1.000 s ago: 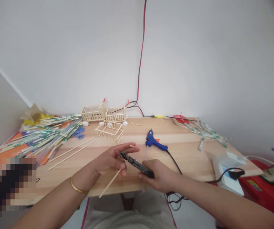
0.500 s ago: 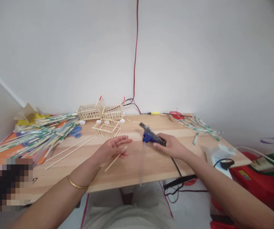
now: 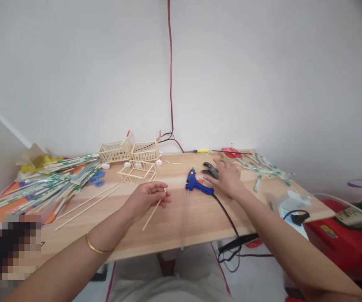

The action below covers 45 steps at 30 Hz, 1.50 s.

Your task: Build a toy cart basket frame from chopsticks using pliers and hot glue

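My left hand (image 3: 149, 197) pinches a thin wooden stick (image 3: 151, 215), which slants down toward the table's front. A tiny pale piece shows at its fingertips. My right hand (image 3: 226, 176) is spread palm down over the table, fingers apart and holding nothing. Just left of its fingers lies a dark hand cutter (image 3: 211, 170); whether the thumb touches it I cannot tell. A blue glue gun (image 3: 197, 183) with a clear glue stick (image 3: 185, 218) rests between my hands. Behind my left hand stands an open stick frame (image 3: 138, 172).
Two slatted stick carts (image 3: 115, 152) with white wheels stand at the back left. Blue scissors (image 3: 97, 179), two loose sticks (image 3: 88, 207) and packaged sticks (image 3: 70, 180) lie left. A red dish (image 3: 231, 152), torn wrappers (image 3: 267, 170) and a white power block (image 3: 292, 205) are right.
My right hand has let go of the dark cutter, now lying behind the glue gun, and has opened. My left fingers have closed more around the stick. The view has shifted slightly.
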Motion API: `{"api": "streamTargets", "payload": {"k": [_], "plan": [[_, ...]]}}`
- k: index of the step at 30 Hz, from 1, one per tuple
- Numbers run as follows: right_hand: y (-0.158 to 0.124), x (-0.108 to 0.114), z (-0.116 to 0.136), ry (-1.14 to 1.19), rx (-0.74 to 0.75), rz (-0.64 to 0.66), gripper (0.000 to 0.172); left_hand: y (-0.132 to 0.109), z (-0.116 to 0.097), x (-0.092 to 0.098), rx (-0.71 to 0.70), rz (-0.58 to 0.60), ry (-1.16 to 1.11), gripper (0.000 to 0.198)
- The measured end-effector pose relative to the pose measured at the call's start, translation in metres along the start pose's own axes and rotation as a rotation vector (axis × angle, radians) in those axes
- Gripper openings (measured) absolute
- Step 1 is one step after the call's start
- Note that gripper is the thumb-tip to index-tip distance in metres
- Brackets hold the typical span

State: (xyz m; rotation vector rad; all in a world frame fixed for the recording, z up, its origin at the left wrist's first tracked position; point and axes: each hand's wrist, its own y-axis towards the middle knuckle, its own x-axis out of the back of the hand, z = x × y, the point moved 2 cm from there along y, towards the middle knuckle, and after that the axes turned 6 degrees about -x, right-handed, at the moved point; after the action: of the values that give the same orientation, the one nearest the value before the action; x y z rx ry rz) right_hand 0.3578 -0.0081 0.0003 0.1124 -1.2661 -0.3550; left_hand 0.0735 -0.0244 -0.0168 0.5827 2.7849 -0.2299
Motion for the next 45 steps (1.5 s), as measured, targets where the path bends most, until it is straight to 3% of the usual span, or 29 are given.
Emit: {"api": "streamTargets", "payload": {"k": [2,4,7,11,14,17,21,27,36,42,45], "plan": [[-0.003,0.006,0.035,0.296,0.311,0.091,0.044,0.004,-0.006,-0.009,0.001,-0.013,0.003,0.033],[-0.008,0.010,0.069,0.518,0.556,0.255,0.033,0.009,-0.010,-0.017,-0.013,0.004,-0.010,0.032],[-0.010,0.010,0.101,0.642,0.687,0.375,0.016,0.016,-0.008,-0.022,-0.036,0.037,-0.018,0.031],[0.001,0.003,0.107,0.843,0.448,0.361,0.014,0.022,0.004,-0.014,-0.069,-0.023,-0.081,0.035],[0.005,-0.007,0.104,1.022,0.257,0.515,0.019,0.024,0.008,-0.008,-0.120,-0.076,-0.158,0.024],[-0.001,-0.019,0.105,1.065,0.181,0.699,0.024,0.022,0.006,-0.007,-0.168,-0.081,-0.240,0.017],[-0.013,-0.031,0.109,1.093,0.169,0.763,0.024,0.019,0.004,-0.008,-0.181,-0.134,-0.205,0.015],[-0.021,-0.037,0.108,1.150,0.135,0.794,0.022,0.018,0.004,-0.006,-0.287,-0.226,0.063,0.014],[-0.023,-0.032,0.108,1.093,0.169,0.731,0.017,0.016,0.003,-0.003,-0.309,-0.218,0.191,0.016],[-0.023,-0.034,0.109,1.065,0.167,0.747,0.021,0.016,-0.003,-0.002,-0.333,-0.168,0.299,0.010],[-0.023,-0.036,0.107,1.058,0.165,0.831,0.024,0.017,-0.004,-0.003,-0.300,-0.142,0.262,0.009]]}}
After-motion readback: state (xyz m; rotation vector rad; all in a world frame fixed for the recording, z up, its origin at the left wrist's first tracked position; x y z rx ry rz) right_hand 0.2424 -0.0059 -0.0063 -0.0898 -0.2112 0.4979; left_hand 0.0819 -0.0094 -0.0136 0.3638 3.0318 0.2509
